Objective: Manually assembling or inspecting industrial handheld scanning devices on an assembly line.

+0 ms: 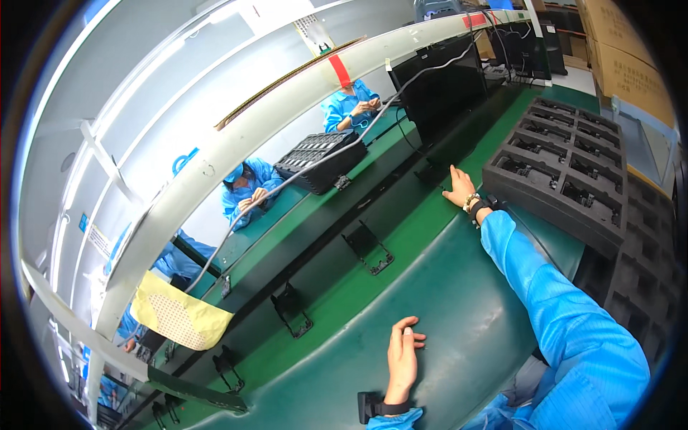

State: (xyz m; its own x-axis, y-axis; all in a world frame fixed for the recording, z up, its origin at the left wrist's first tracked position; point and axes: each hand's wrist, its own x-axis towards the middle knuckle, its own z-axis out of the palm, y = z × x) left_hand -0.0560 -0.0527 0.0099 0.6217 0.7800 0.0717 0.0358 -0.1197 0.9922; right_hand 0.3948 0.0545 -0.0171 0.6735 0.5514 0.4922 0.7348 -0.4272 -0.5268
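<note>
My right hand [460, 188] is stretched far forward over the green strip, fingers apart and nothing visible in it. Just left of its fingertips lies a dark part [432, 174], too dim to make out. My left hand [403, 358] hovers over or rests on the green tabletop [459, 287], its fingers loosely bent, apart and holding nothing. Along the strip stand black, frame-like plastic parts: one [368, 249] ahead of my left hand, another [292, 312] further left and a third [228, 370] near the lower left. Both wrists wear black bands.
Right of my right arm, a black foam tray [563, 154] holds several black parts in compartments, with more foam trays [641, 279] below. A dark monitor [441, 89] stands beyond my right hand. A white rail crosses above. Co-workers in blue sit across the bench beside a black crate [315, 159].
</note>
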